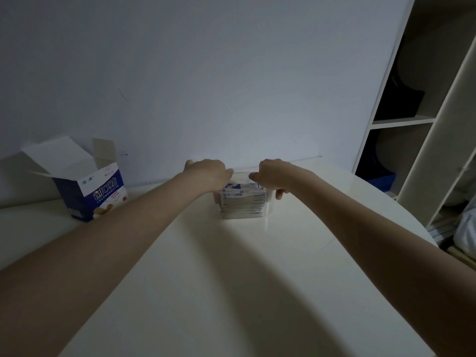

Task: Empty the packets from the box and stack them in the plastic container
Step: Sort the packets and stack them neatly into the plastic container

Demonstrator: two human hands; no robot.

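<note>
A clear plastic container [268, 211] stands on the white table near the wall, with a stack of blue and white packets [243, 205] inside it. My left hand [207, 173] curls over the container's top left edge. Over the top right edge, my right hand [273, 174] grips with its thumb down the right wall. The fingertips of both hands nearly meet above the packets, and the top of the stack is partly hidden by them. The blue and white cardboard box [92, 194] stands at the left with its flaps open; its inside is not visible.
The white table [231, 292] has a rounded right edge. A wall runs close behind the container. An open shelving unit [412, 119] with dark items stands at the right, past the table's edge.
</note>
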